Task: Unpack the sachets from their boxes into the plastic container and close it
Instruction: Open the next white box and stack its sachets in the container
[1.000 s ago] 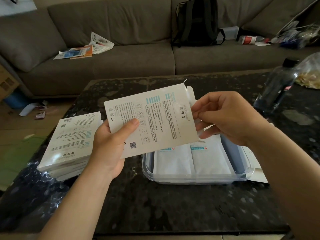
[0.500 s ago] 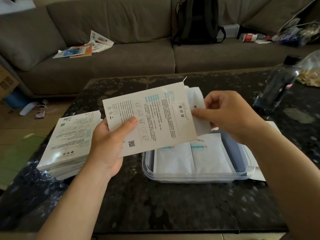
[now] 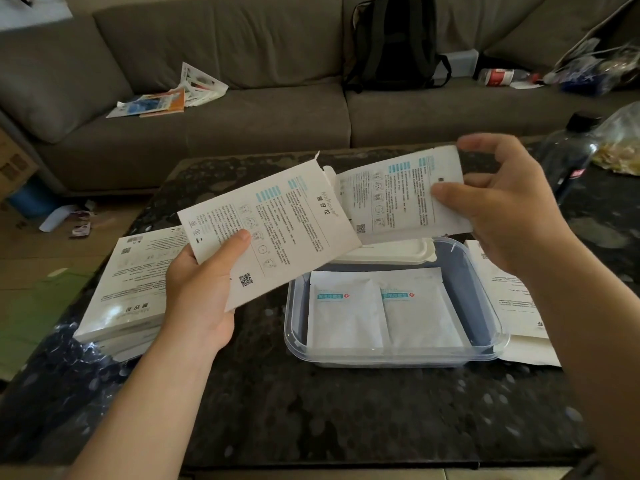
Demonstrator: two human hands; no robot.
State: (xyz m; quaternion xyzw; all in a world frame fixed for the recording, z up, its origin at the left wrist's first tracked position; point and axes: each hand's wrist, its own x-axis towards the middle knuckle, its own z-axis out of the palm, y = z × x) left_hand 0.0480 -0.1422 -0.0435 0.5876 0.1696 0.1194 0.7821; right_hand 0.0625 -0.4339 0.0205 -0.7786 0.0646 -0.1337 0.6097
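My left hand (image 3: 204,292) grips a flat white printed box (image 3: 277,230) by its lower corner, held above the dark table. My right hand (image 3: 502,209) pinches a white sachet (image 3: 398,199) that sticks out of the box's open right end. Below them sits the clear plastic container (image 3: 485,306) with two white sachets (image 3: 381,310) lying flat side by side inside. The container's white lid (image 3: 391,252) lies just behind it. A stack of closed white boxes (image 3: 128,289) rests on the table to the left.
Flattened white boxes (image 3: 512,306) lie right of the container. A dark bottle (image 3: 571,157) and a plastic bag (image 3: 620,143) stand at the far right of the dark speckled table (image 3: 346,410). A grey sofa (image 3: 242,116) with papers and a backpack (image 3: 394,43) is behind.
My right hand has drawn the sachet out of the box to the right, so most of it now shows. My left hand with the box has tilted and shifted slightly left.
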